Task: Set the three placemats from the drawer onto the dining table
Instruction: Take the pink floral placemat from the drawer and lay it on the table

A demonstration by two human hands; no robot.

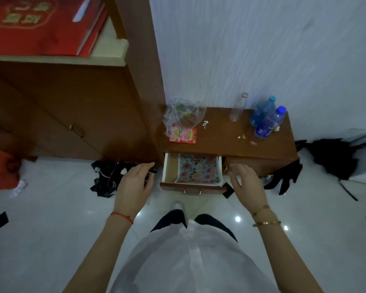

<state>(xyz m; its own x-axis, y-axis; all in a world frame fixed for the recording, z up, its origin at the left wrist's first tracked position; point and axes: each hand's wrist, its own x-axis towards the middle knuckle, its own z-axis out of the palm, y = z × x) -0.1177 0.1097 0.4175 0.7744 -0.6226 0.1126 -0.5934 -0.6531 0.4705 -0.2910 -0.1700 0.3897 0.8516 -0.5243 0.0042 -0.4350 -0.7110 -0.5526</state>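
White glossy floor tiles [51,240], pale textured wall [262,49] at the far side. A low brown cabinet [230,142] stands against the wall, a taller brown cupboard [72,106] to its left with a red bag [36,24] on top.

The cabinet's drawer [191,173] is pulled out toward the person. Flowered placemats [198,169] lie inside it, toward its right side; how many cannot be told.

Left hand [133,182] hovers left of the drawer, right hand [246,181] just right of it. Both have relaxed fingers, holding nothing.

On the cabinet top: a clear plastic bag [184,115] over a red packet [183,135], an empty clear bottle [239,107], two blue bottles [267,121], small scraps.

Dark cloth [108,178] lies on the floor left of the drawer, more dark cloth [285,178] hangs on the right.
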